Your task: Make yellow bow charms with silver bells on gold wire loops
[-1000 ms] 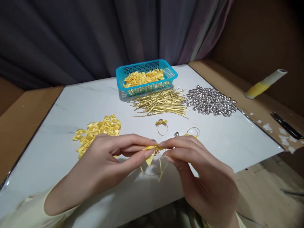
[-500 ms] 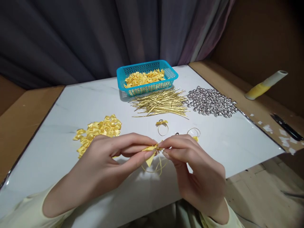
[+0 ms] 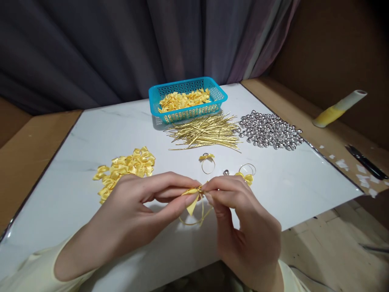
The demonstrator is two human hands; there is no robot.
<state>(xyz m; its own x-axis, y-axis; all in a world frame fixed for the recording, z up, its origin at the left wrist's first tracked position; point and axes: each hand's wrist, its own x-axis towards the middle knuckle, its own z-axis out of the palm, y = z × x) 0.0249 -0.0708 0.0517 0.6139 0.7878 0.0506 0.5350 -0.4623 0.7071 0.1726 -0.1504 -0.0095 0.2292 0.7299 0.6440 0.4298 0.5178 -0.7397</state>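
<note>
Between my two hands, above the near part of the table, is a yellow satin bow (image 3: 191,206) with a thin gold cord (image 3: 191,223) looped below it. My left hand (image 3: 146,207) is closed, its thumb and fingers pinching the bow. My right hand (image 3: 243,215) is closed too, fingertips pressed together at the bow's right side; what exactly they grip there, bow or cord, is mostly hidden. Beyond my fingers lies a bow with a cord loop (image 3: 208,165) and a silver bead on it. Another looped bow (image 3: 248,179) is partly behind my right hand, beside a single silver bead (image 3: 226,172).
A blue basket (image 3: 188,114) of yellow bows stands at the back. In front of it lie gold cords (image 3: 206,132), with silver beads (image 3: 270,129) to their right. A pile of yellow bows (image 3: 130,166) is at left. At right are a tube (image 3: 340,108) and a black cutter (image 3: 366,162).
My right hand has shifted slightly left and down, uncovering more of the looped bow and the single bead. The cord below the held bow has swung a little. My left hand stays nearly still.
</note>
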